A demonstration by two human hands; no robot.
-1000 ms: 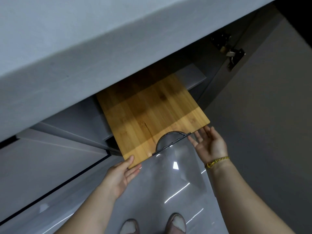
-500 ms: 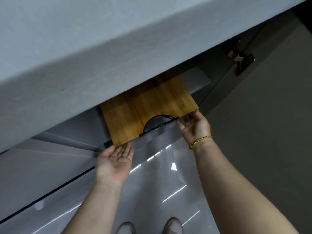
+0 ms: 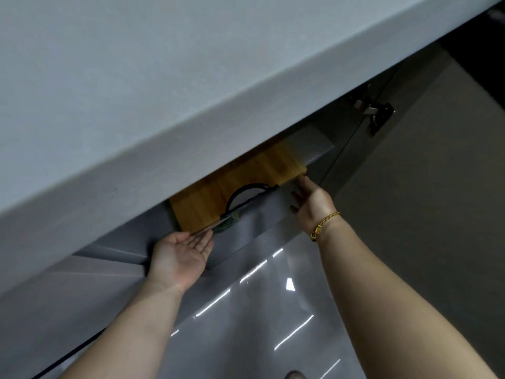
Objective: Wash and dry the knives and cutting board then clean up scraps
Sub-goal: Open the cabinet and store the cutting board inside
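Observation:
The bamboo cutting board [image 3: 246,184] lies flat in a slot under the grey countertop [image 3: 164,91], most of it hidden beneath the counter. A dark half-round handle cut-out [image 3: 246,194] shows at its near edge. My left hand [image 3: 181,255], palm up with straight fingers, touches the board's near left corner. My right hand [image 3: 311,201], fingers extended, presses against the near right corner. No knives are in view.
An open cabinet door [image 3: 423,214] stands at the right with a metal hinge [image 3: 374,110] at its top. Grey glossy cabinet fronts [image 3: 259,296] lie below the board. A shoe tip [image 3: 295,375] shows at the bottom edge.
The board has slid further in under the countertop, pushed by both hands. Both hands moved forward with it, staying at its near corners.

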